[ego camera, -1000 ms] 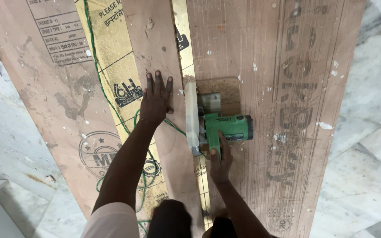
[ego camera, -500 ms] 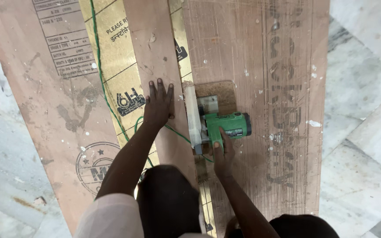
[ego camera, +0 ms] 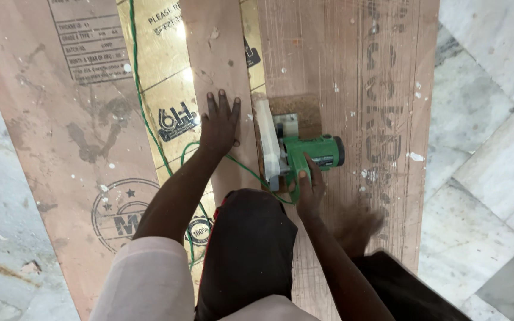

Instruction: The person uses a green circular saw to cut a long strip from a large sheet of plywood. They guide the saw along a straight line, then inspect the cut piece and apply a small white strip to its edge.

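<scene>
Right hand grips green saw; left hand flat on plank strip.

I see a yellow printed sheet with black marks lying between the boards at upper left. Left of it, a black rectangular table stamp sits on the plywood, a round black stamp lower down.

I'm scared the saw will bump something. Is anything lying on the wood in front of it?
Nothing visible blocks it: the brown plywood sheet ahead of the green handheld power saw is bare. The green cord lies off to the left.
</scene>
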